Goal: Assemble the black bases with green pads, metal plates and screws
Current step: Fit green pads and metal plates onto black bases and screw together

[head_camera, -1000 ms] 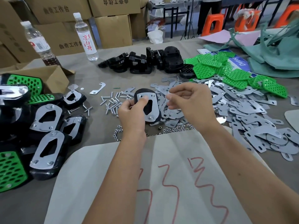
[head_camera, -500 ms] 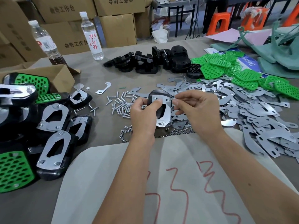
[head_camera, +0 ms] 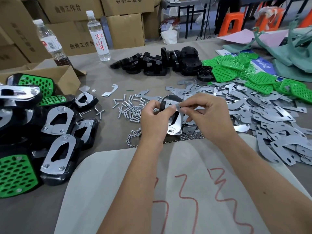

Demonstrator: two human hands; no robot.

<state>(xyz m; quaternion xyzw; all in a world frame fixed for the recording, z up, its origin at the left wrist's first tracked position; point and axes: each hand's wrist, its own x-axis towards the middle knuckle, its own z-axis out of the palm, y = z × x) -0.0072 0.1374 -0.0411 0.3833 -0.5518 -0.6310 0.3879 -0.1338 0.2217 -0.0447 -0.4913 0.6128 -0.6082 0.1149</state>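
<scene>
My left hand (head_camera: 155, 118) grips a black base (head_camera: 170, 101) with a shiny metal plate (head_camera: 175, 124) on it, held upright above the table's middle. My right hand (head_camera: 207, 115) pinches a small grey piece at the plate's top edge. Loose screws (head_camera: 130, 107) lie just left of my hands, and small nuts (head_camera: 185, 137) are scattered below them. Grey metal plates (head_camera: 270, 115) are heaped at the right. Green pads (head_camera: 239, 70) pile up at the back right, with bare black bases (head_camera: 160, 63) behind the middle.
Finished assemblies (head_camera: 57, 149) are stacked at the left beside a cardboard box (head_camera: 65, 76). Two water bottles (head_camera: 98, 34) stand at the back left. A white sheet (head_camera: 168, 191) with red marks covers the near table. Green cloth (head_camera: 295, 48) lies far right.
The base has tipped from lying nearly flat to standing more upright in my left hand. My right hand's fingers now pinch a small grey piece at the plate's top.
</scene>
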